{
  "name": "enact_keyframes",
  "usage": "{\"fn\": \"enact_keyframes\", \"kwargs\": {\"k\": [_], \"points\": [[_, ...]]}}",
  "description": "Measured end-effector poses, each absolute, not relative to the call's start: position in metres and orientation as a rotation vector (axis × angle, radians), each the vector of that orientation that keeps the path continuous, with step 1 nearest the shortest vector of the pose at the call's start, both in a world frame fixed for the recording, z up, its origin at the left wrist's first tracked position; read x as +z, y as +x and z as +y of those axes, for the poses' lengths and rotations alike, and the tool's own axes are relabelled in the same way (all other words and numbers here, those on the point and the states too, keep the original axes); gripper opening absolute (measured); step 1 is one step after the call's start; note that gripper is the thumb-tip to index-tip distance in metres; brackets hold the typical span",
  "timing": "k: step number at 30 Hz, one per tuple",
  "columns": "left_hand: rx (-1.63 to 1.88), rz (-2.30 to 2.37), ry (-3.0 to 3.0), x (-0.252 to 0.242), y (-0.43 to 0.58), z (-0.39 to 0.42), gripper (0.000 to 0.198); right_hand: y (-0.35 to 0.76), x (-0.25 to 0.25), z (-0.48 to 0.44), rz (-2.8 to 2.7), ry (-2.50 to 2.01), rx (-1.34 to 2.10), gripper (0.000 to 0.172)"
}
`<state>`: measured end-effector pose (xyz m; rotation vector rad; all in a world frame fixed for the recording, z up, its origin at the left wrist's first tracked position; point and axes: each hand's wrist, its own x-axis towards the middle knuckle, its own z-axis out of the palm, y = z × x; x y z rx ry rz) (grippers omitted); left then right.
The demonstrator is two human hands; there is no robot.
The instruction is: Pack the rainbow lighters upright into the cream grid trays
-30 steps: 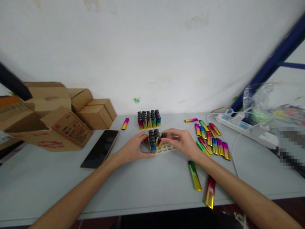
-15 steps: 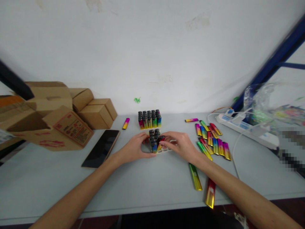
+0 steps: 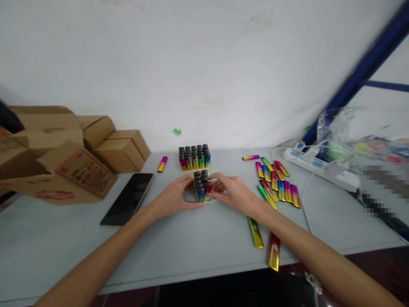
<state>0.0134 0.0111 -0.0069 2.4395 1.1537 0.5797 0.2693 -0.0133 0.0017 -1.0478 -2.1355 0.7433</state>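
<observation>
My left hand (image 3: 175,195) curves round the left side of a pale tray (image 3: 211,201), thumb at the front and fingers behind. Black-topped lighters (image 3: 200,187) stand upright in the tray's left part. My right hand (image 3: 234,192) pinches a red lighter (image 3: 208,189) beside them, low against the tray; its lower end is partly hidden by my fingers. Just behind stands a full block of upright lighters (image 3: 194,160) in several colours. To the right of my right hand lie several loose shiny lighters (image 3: 281,189).
A black phone (image 3: 129,198) lies on the left, near an opened cardboard box (image 3: 79,175) and smaller boxes (image 3: 119,151). One lighter (image 3: 162,164) lies by itself. Two more coloured pieces (image 3: 274,253) rest near the front edge. A white power strip (image 3: 319,168) with cables is at right.
The red lighter has gone from tilted to more upright and lower, beside the standing lighters. My left hand keeps its hold on the tray. The whole view has shifted slightly.
</observation>
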Motion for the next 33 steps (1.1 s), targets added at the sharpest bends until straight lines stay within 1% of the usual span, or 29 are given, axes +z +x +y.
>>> {"fn": "enact_keyframes", "kwargs": {"k": [3, 5, 10, 12, 15, 18, 21, 26, 31, 33], "points": [[0.580, 1.151, 2.445, -0.008, 0.013, 0.012, 0.048, 0.270, 0.006, -0.013, -2.170, -1.085, 0.708, 0.044], [0.580, 1.162, 2.442, -0.008, 0.012, 0.012, 0.048, 0.274, 0.011, -0.012, -2.195, -1.081, 0.658, 0.041], [0.549, 1.186, 2.454, -0.008, 0.012, 0.013, 0.049, 0.300, 0.036, -0.005, -2.314, -1.066, 0.616, 0.014], [0.536, 1.191, 2.461, -0.007, 0.012, 0.013, 0.050, 0.314, 0.051, -0.004, -2.356, -1.116, 0.637, 0.011], [0.525, 1.194, 2.466, -0.007, 0.012, 0.013, 0.051, 0.331, 0.072, -0.013, -2.431, -1.279, 0.616, 0.013], [0.527, 1.192, 2.460, -0.006, 0.012, 0.012, 0.052, 0.339, 0.079, -0.039, -2.539, -1.513, 0.462, 0.019], [0.520, 1.187, 2.455, -0.006, 0.012, 0.011, 0.052, 0.336, 0.072, -0.073, -2.649, -1.722, 0.360, 0.025], [0.527, 1.166, 2.470, -0.006, 0.013, 0.011, 0.053, 0.321, 0.053, -0.105, -2.741, -1.887, 0.250, 0.029], [0.526, 1.166, 2.458, -0.006, 0.013, 0.011, 0.052, 0.316, 0.034, -0.105, -2.661, -1.950, 0.277, 0.025], [0.527, 1.163, 2.454, -0.006, 0.013, 0.011, 0.052, 0.318, 0.030, -0.100, -2.581, -1.865, 0.390, 0.031]]}}
